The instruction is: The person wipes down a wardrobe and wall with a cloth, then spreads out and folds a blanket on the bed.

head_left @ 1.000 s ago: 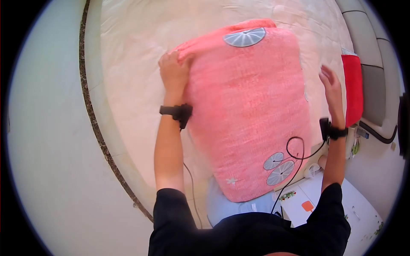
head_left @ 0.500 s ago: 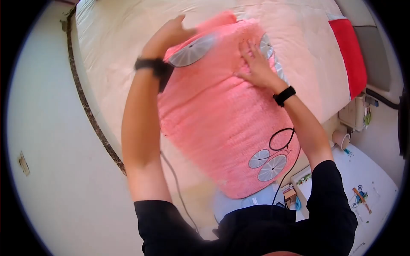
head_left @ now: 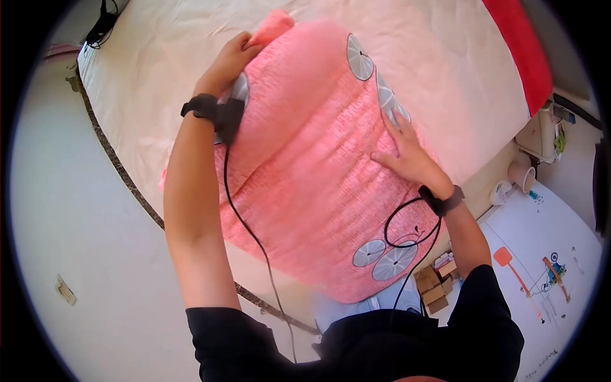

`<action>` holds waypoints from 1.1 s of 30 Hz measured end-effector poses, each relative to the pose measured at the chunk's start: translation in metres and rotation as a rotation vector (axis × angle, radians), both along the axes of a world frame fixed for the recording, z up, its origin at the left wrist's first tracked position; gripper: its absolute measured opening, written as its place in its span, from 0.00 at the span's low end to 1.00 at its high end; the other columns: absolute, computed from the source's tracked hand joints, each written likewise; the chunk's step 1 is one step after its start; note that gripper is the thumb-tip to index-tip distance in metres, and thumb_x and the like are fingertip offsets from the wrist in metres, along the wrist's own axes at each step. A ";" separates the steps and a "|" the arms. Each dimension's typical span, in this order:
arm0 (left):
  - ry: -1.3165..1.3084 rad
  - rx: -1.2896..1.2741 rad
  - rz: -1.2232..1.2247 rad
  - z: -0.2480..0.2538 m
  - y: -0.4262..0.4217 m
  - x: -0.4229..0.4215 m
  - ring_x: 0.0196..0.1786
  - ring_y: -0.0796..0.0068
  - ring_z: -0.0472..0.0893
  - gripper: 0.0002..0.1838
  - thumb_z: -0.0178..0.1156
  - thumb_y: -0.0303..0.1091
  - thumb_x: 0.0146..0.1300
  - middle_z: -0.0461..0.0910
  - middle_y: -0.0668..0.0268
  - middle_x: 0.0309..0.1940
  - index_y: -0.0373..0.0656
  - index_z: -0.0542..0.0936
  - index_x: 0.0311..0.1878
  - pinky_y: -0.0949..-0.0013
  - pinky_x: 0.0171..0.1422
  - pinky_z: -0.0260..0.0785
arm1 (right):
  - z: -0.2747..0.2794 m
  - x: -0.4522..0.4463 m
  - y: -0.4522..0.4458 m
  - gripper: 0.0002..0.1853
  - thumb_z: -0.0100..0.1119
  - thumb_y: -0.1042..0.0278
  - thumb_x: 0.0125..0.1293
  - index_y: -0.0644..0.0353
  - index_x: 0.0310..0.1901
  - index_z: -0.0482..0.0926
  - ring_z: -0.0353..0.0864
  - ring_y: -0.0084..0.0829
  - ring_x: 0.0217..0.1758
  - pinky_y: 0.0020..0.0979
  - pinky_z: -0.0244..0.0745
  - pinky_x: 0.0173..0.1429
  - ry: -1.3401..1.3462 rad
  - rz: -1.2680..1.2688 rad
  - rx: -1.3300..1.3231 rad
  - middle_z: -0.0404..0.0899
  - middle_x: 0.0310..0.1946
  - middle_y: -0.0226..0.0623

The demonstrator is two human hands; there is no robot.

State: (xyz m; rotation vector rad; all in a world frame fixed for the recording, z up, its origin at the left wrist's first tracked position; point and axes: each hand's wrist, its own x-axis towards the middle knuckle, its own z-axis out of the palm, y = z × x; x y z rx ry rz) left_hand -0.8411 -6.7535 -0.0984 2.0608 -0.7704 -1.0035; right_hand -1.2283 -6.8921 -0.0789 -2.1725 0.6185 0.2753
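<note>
A fluffy pink blanket (head_left: 299, 146) with grey citrus-slice patches lies bunched in long creases across the bed, its near end hanging toward my body. My left hand (head_left: 230, 62) is at the blanket's far left edge, fingers closed around the cloth, beside a rolled-up corner (head_left: 273, 27). Part of a grey patch (head_left: 240, 92) shows by that wrist. My right hand (head_left: 410, 155) rests on the blanket's right side with fingers spread, fingertips touching a grey patch. Black bands with cables are on both wrists.
The bed's cream sheet (head_left: 452, 76) spreads around the blanket, with a red strip (head_left: 522, 51) at the right. Black cables (head_left: 251, 232) trail from my wrists over the blanket. Small boxes (head_left: 436, 286) and a white surface with drawings (head_left: 541, 248) are at lower right.
My left hand has moved left, pulling the blanket's far left edge with it. My right hand has slid nearer to my body. The view has also shifted somewhat.
</note>
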 end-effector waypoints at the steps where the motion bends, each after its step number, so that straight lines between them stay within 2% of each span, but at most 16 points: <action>1: 0.063 0.031 0.060 -0.014 0.000 0.006 0.38 0.71 0.76 0.15 0.61 0.38 0.62 0.81 0.58 0.34 0.35 0.78 0.44 0.66 0.45 0.69 | -0.008 0.002 0.002 0.46 0.66 0.47 0.57 0.53 0.73 0.55 0.45 0.58 0.76 0.46 0.47 0.76 0.014 0.028 -0.024 0.46 0.72 0.65; 4: -0.224 0.161 -0.067 -0.047 -0.012 0.020 0.41 0.65 0.79 0.14 0.59 0.38 0.62 0.82 0.54 0.38 0.36 0.78 0.45 0.63 0.48 0.70 | -0.029 0.005 0.010 0.45 0.64 0.44 0.58 0.54 0.73 0.56 0.45 0.59 0.76 0.47 0.47 0.76 0.015 0.058 -0.061 0.46 0.72 0.65; 5: -0.189 0.177 -0.114 -0.069 -0.014 0.038 0.44 0.60 0.80 0.15 0.57 0.38 0.63 0.83 0.51 0.41 0.36 0.78 0.46 0.60 0.50 0.70 | -0.035 0.005 0.010 0.45 0.64 0.43 0.58 0.54 0.72 0.57 0.46 0.59 0.76 0.47 0.47 0.76 0.002 0.058 -0.073 0.46 0.72 0.65; 8: -0.254 0.189 -0.157 -0.029 -0.007 0.025 0.48 0.61 0.80 0.18 0.55 0.38 0.66 0.82 0.50 0.45 0.33 0.77 0.50 0.62 0.54 0.69 | -0.044 0.003 0.006 0.44 0.63 0.42 0.58 0.56 0.71 0.59 0.46 0.59 0.76 0.48 0.47 0.75 0.003 0.069 -0.058 0.47 0.72 0.64; 10: -0.239 0.041 -0.190 0.014 0.007 0.006 0.54 0.65 0.78 0.20 0.53 0.38 0.68 0.80 0.52 0.51 0.31 0.74 0.56 0.66 0.58 0.68 | -0.041 0.003 0.003 0.44 0.63 0.41 0.58 0.57 0.71 0.60 0.47 0.57 0.76 0.47 0.48 0.76 -0.019 0.056 -0.023 0.48 0.72 0.63; 12: -0.243 0.118 0.001 0.058 0.031 -0.018 0.62 0.69 0.73 0.25 0.51 0.42 0.71 0.75 0.58 0.60 0.37 0.69 0.65 0.70 0.66 0.62 | -0.040 0.000 -0.007 0.44 0.63 0.41 0.58 0.58 0.70 0.60 0.50 0.56 0.75 0.45 0.49 0.76 -0.074 0.029 0.009 0.51 0.71 0.62; 14: -0.202 0.095 0.039 0.105 0.066 -0.037 0.65 0.68 0.71 0.26 0.51 0.42 0.71 0.73 0.57 0.62 0.37 0.67 0.67 0.68 0.68 0.59 | -0.045 -0.008 -0.025 0.44 0.64 0.42 0.58 0.58 0.70 0.60 0.52 0.55 0.74 0.42 0.50 0.75 -0.155 -0.006 0.051 0.55 0.70 0.61; 15: -0.229 0.075 0.076 0.121 0.086 -0.056 0.64 0.68 0.72 0.24 0.52 0.39 0.71 0.73 0.58 0.62 0.36 0.69 0.65 0.68 0.68 0.61 | -0.048 -0.014 -0.033 0.42 0.63 0.44 0.61 0.59 0.71 0.59 0.60 0.46 0.72 0.38 0.55 0.74 -0.101 -0.085 0.045 0.61 0.68 0.53; 17: -0.289 0.078 0.205 0.137 0.129 -0.095 0.65 0.67 0.71 0.24 0.54 0.36 0.70 0.71 0.58 0.63 0.35 0.69 0.65 0.67 0.69 0.59 | -0.055 -0.024 -0.054 0.40 0.61 0.46 0.63 0.60 0.71 0.60 0.62 0.39 0.71 0.35 0.57 0.72 -0.004 -0.168 0.414 0.62 0.69 0.46; 20: -0.453 -0.043 0.421 0.094 0.217 -0.158 0.72 0.63 0.60 0.33 0.59 0.36 0.66 0.60 0.55 0.70 0.34 0.60 0.70 0.62 0.75 0.50 | -0.058 -0.042 -0.077 0.38 0.57 0.47 0.67 0.61 0.71 0.59 0.63 0.29 0.69 0.31 0.58 0.72 0.185 -0.238 0.707 0.62 0.69 0.37; 22: -0.559 0.127 0.523 0.054 0.267 -0.219 0.75 0.61 0.52 0.42 0.62 0.37 0.63 0.51 0.54 0.74 0.34 0.51 0.74 0.60 0.78 0.43 | -0.063 -0.050 -0.082 0.37 0.54 0.46 0.69 0.61 0.71 0.58 0.62 0.27 0.69 0.30 0.58 0.72 0.262 -0.284 0.800 0.62 0.69 0.34; 23: -0.351 0.092 0.752 0.026 0.287 -0.253 0.76 0.61 0.51 0.45 0.62 0.43 0.64 0.48 0.54 0.75 0.35 0.47 0.75 0.60 0.78 0.42 | -0.068 -0.053 -0.082 0.37 0.53 0.45 0.69 0.61 0.72 0.57 0.62 0.27 0.69 0.29 0.57 0.72 0.270 -0.311 0.838 0.62 0.69 0.34; 24: -0.091 -0.017 0.921 -0.007 0.318 -0.283 0.76 0.59 0.52 0.46 0.55 0.57 0.67 0.50 0.54 0.74 0.38 0.46 0.75 0.59 0.78 0.44 | -0.071 -0.053 -0.080 0.38 0.52 0.44 0.69 0.60 0.72 0.57 0.62 0.27 0.69 0.29 0.56 0.72 0.278 -0.338 0.874 0.62 0.69 0.33; 26: 0.708 -0.201 1.236 -0.035 0.342 -0.347 0.74 0.57 0.55 0.48 0.45 0.69 0.65 0.52 0.55 0.74 0.42 0.47 0.75 0.57 0.77 0.51 | -0.073 -0.050 -0.077 0.40 0.49 0.40 0.70 0.61 0.72 0.55 0.61 0.29 0.71 0.30 0.54 0.74 0.315 -0.324 0.846 0.61 0.70 0.35; 29: 0.843 -0.265 1.271 -0.056 0.354 -0.399 0.70 0.56 0.63 0.46 0.39 0.72 0.65 0.60 0.56 0.70 0.44 0.52 0.74 0.55 0.71 0.62 | -0.091 -0.057 -0.081 0.41 0.47 0.37 0.69 0.62 0.72 0.56 0.61 0.32 0.72 0.32 0.55 0.74 0.363 -0.371 0.845 0.59 0.71 0.38; 33: 0.979 -0.240 1.325 -0.091 0.355 -0.404 0.63 0.58 0.72 0.43 0.38 0.69 0.67 0.68 0.57 0.65 0.41 0.59 0.71 0.56 0.62 0.72 | -0.098 -0.063 -0.087 0.42 0.42 0.34 0.70 0.63 0.71 0.57 0.61 0.34 0.72 0.33 0.55 0.74 0.399 -0.324 0.916 0.60 0.71 0.41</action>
